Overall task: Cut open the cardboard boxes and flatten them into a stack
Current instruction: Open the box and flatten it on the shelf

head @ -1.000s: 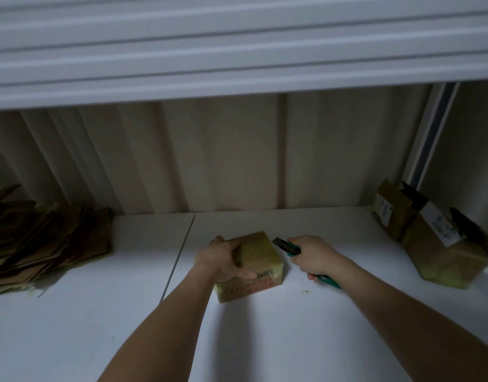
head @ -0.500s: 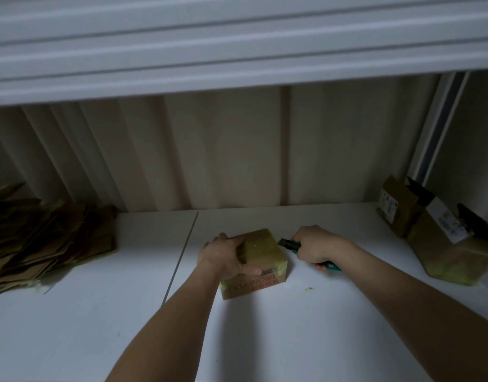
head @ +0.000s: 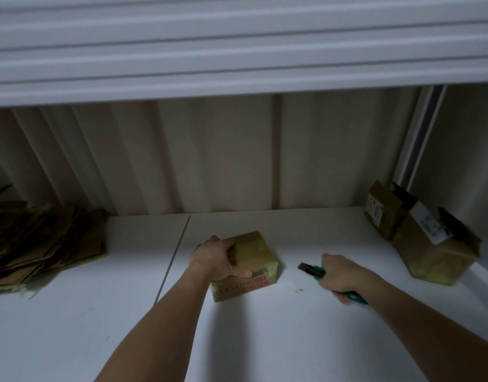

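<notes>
Left hand (head: 214, 259) gripping small box (head: 251, 261), right hand (head: 339, 274) apparently clutching green cutter (head: 313, 271), well apart.

Matt brown cardboard box (head: 251, 260), glossy yellowish tape; smooth white table (head: 265, 340).

On the table (head: 265, 340): flattened stack (head: 41, 241) far left, small box (head: 254, 257) centre, two boxes (head: 419, 235) far right — apparently touching.

Dim light, white tabletop (head: 72, 326) (one seam), beige ribbed wall (head: 223, 153), white shelf (head: 237, 45) overhead
</notes>
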